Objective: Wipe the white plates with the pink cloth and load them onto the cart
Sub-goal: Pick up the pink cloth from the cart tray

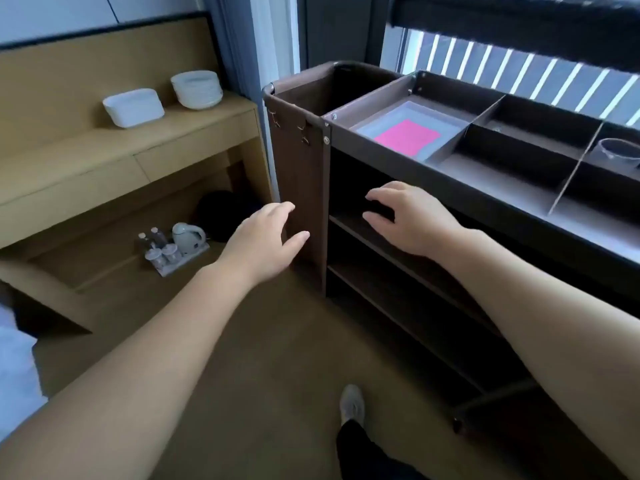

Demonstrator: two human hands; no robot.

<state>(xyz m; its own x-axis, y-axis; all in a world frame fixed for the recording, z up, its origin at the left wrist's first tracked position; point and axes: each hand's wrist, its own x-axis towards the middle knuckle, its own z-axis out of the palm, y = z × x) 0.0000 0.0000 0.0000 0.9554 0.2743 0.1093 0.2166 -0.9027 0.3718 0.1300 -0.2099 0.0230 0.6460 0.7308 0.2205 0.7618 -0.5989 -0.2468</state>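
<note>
Two bare hands are hovering in front of the cart [433,174], both holding nothing. The left hand [266,237] is hanging just before the cart's brown side panel, its fingers loosely spread and slightly bent. The right hand [412,220] is hovering in front of the dark open shelves, its fingers wide and relaxed as well. The pink cloth [408,137] is lying flat in a clear tray [367,128] in one of the cart's top compartments. The white plates [196,90] are sitting in a stack on the wooden table [104,161] to the left, well apart from both hands, beside a white rectangular dish [133,107]. A kettle [187,234] is standing on the low shelf under the table.
</note>
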